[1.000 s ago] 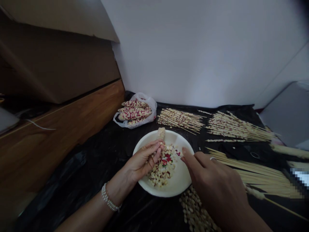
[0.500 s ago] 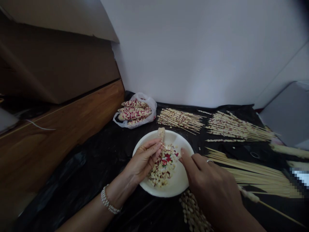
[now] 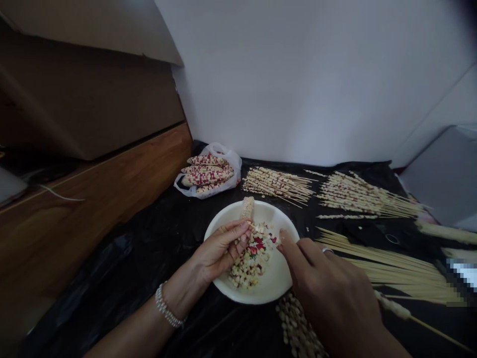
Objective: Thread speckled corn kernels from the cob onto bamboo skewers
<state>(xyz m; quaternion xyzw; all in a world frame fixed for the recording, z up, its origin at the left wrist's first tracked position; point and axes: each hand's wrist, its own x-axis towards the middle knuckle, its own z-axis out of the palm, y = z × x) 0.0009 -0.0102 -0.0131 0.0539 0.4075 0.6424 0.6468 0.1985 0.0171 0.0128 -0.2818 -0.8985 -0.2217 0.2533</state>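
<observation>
A white bowl (image 3: pixel 274 278) with a red flower pattern holds loose corn kernels (image 3: pixel 246 273). Over its left side, my left hand (image 3: pixel 223 246) is closed in a pinch on what looks like a pale corn kernel (image 3: pixel 251 225). Just behind those fingers, a stripped corncob (image 3: pixel 247 206) stands at the bowl's far rim. My right hand (image 3: pixel 328 283) is closed round a skewer (image 3: pixel 439 330); kernels show at its tip by my thumb, and more sit on it behind my hand. The grip itself is partly hidden by the back of the hand.
Red-and-white corn ears (image 3: pixel 208 174) lie in a plastic bag at the back left. Two piles of loaded skewers (image 3: pixel 276 184) stretch along the back. Bare skewers (image 3: pixel 391 268) lie to the right, and pale kernel-like pieces (image 3: pixel 298 323) near the front, on black sheeting (image 3: pixel 149 258).
My left fingertips have closed together and shifted slightly, uncovering more of the corncob. The right hand and its skewer have moved a little to the right.
</observation>
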